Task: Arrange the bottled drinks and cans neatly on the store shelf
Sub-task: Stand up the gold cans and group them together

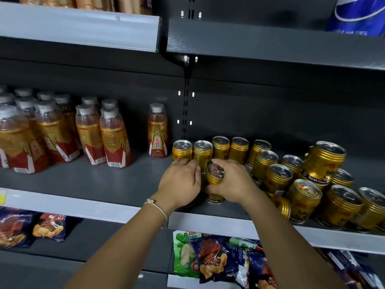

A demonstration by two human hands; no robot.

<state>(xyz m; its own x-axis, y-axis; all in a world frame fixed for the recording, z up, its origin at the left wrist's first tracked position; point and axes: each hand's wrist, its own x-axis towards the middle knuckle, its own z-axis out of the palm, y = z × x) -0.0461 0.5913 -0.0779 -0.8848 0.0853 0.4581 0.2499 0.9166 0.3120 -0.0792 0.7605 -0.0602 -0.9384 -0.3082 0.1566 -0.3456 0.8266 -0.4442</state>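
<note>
Right hand (227, 182) grips an upright gold metal can (214, 180), left hand (181, 182) curls beside it; jostling could topple the stacked gold cans (321, 161) at right.

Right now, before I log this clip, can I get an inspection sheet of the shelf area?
Surface: dark grey shelf, bare at front left.
Job's things: gold cans in a back row; others jumbled at right, one stacked can tilted, one can on its side; orange drink bottles at left.
Clutter: nothing seen.
Grip: left hand beside the held can; right hand grips it.
Cables: nothing seen.
Surroundings: snack bags below.
</note>
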